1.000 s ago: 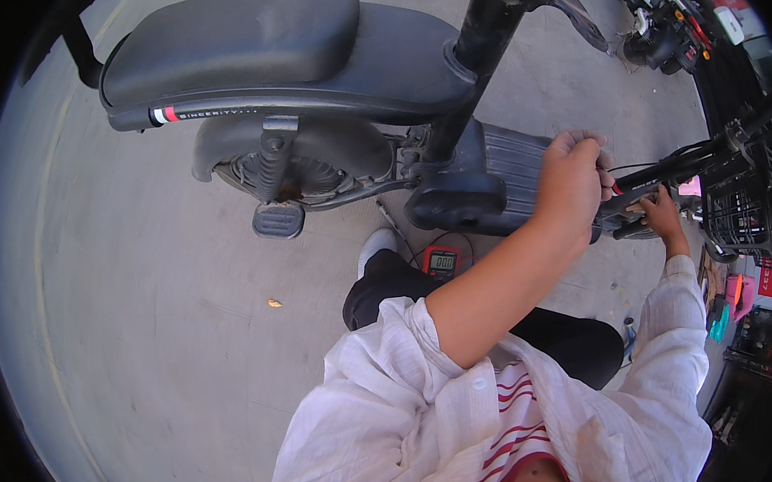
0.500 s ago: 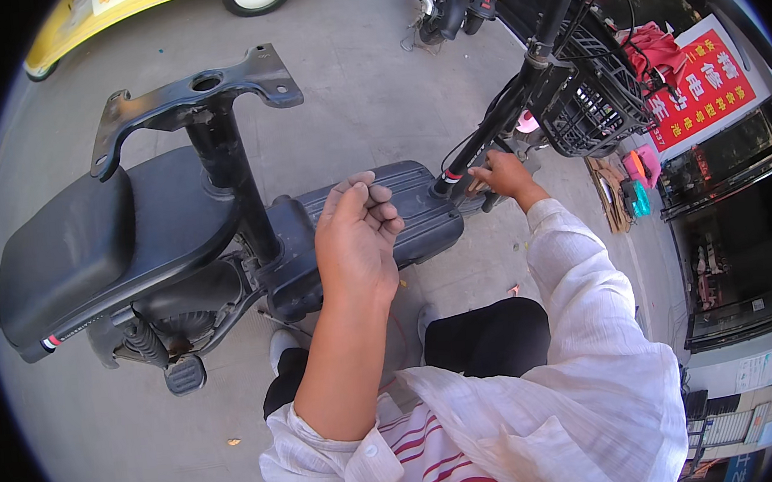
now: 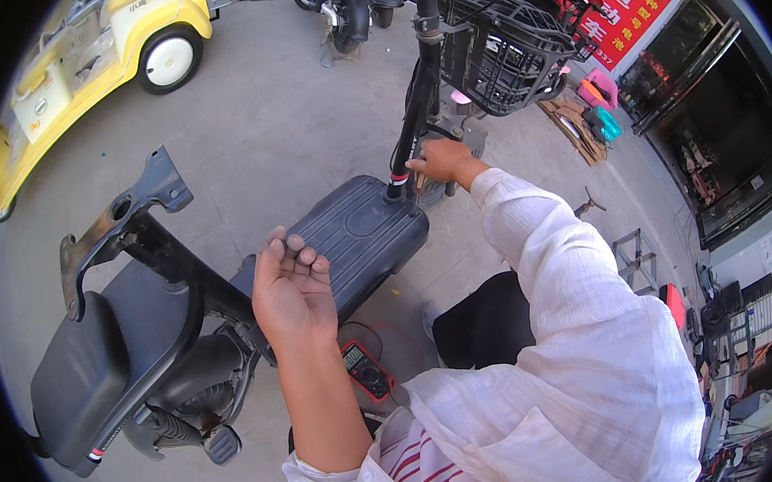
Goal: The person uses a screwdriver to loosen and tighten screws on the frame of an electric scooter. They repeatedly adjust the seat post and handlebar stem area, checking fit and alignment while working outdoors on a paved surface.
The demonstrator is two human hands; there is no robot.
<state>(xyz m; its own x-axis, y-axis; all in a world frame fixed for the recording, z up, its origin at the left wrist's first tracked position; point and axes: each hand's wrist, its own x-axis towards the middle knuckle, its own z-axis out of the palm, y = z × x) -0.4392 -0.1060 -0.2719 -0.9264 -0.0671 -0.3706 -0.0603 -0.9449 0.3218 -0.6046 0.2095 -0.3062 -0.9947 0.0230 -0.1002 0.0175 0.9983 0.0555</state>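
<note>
My left hand (image 3: 292, 294) is raised palm up over the near edge of the black footboard (image 3: 358, 230) of an electric scooter. Its fingers curl loosely, apart, and the bare palm shows nothing in it. My right hand (image 3: 449, 160) reaches to the lower part of the black steering column (image 3: 411, 135), its leading finger against or very near the tube. The other fingers bend downward and are partly hidden; whatever they hold cannot be made out. Behind my left hand stand the black seat post with a bare metal bracket (image 3: 120, 207) and the rear seat (image 3: 79, 369).
A red-and-black multimeter (image 3: 366, 369) with leads lies near my feet. A black wire basket (image 3: 516, 45) hangs at the scooter's front. At the far left is a yellow-and-white vehicle (image 3: 130, 44). Cardboard (image 3: 577, 131) and a metal frame (image 3: 635, 258) lie to the right.
The view has swung, so the scooter sits lower and further left, and the multimeter shows. My right hand stays by the column; my left hand keeps its curled, palm-up pose.
</note>
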